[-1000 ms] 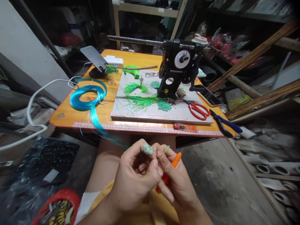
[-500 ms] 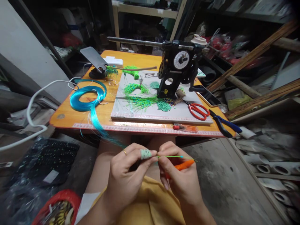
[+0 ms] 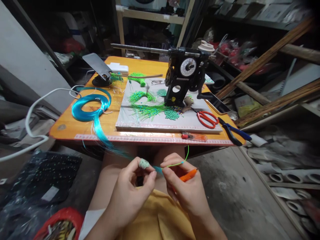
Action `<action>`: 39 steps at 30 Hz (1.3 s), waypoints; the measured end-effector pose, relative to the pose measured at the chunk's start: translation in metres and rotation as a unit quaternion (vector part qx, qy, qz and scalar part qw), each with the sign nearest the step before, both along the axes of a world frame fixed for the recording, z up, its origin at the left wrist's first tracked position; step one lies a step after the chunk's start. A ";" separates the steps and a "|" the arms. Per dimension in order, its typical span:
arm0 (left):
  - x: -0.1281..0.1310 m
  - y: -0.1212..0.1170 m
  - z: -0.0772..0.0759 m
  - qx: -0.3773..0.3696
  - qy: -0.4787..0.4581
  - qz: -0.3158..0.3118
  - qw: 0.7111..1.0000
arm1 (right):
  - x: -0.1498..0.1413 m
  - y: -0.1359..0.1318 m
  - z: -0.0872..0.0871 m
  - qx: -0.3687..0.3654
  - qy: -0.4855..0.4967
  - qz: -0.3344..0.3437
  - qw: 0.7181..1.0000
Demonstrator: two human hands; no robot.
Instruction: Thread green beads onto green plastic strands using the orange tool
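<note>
My right hand [image 3: 188, 185] pinches a thin green cord [image 3: 188, 151] between thumb and index finger; a small blue bead sits on the cord, whose free end curls upward. An orange pen-like tool [image 3: 188, 174] is tucked in the same hand. My left hand [image 3: 136, 183], a green bandage [image 3: 144, 163] round one fingertip, is closed with thumb and index finger close together; what lies between them is too small to make out. Shiny blue strands [image 3: 100, 131] trail off the table, pass behind my left fingers and show between both hands, close to my right fingertips.
On the wooden table [image 3: 65, 128] are a coil of blue strands [image 3: 83, 115], a black winding machine [image 3: 180, 76], green cord bundles [image 3: 150, 110], green beads [image 3: 172, 115], red scissors [image 3: 207, 119], pliers [image 3: 233, 131] and a cutter [image 3: 194, 136]. A red basin [image 3: 77, 216] stands lower left.
My hands have moved apart, the left one going left and opening a gap where blue strands show. The green cord's free end now bends upward instead of lying flat.
</note>
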State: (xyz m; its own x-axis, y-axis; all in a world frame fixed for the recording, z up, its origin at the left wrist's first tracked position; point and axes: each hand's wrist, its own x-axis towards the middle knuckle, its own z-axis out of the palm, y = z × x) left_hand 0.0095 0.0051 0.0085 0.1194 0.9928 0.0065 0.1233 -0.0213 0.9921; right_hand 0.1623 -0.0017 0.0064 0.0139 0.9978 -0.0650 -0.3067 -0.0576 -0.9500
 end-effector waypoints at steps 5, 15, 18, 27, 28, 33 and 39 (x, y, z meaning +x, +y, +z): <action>-0.002 -0.001 0.000 -0.001 -0.014 -0.006 1.000 | 0.000 -0.002 -0.005 0.028 -0.015 0.027 0.999; 0.000 -0.003 -0.003 -0.055 -0.074 0.026 0.995 | 0.000 -0.002 -0.006 0.052 -0.025 0.019 0.998; 0.004 -0.003 0.000 -0.077 -0.091 0.068 0.991 | 0.001 -0.001 -0.007 0.057 -0.047 0.005 0.997; -0.002 0.001 0.004 -0.077 -0.113 -0.021 0.990 | 0.001 0.000 -0.001 0.096 -0.090 0.007 0.991; -0.004 0.003 0.003 -0.085 -0.114 -0.045 0.989 | 0.002 0.000 -0.001 0.091 -0.089 0.015 0.992; -0.007 0.005 -0.001 -0.101 -0.111 -0.050 0.987 | 0.003 -0.001 -0.005 0.063 -0.038 0.061 0.995; -0.007 0.004 0.001 -0.101 -0.094 -0.064 0.988 | 0.004 -0.002 -0.012 0.018 0.026 -0.012 0.999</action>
State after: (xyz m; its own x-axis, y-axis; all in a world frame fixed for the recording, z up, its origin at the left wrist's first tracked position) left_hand 0.0024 0.0088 0.0092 0.2594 0.9531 -0.1559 -0.0556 0.1759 0.9828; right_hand 0.1666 -0.0036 -0.0057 0.0357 0.9989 -0.0304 -0.3559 -0.0157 -0.9344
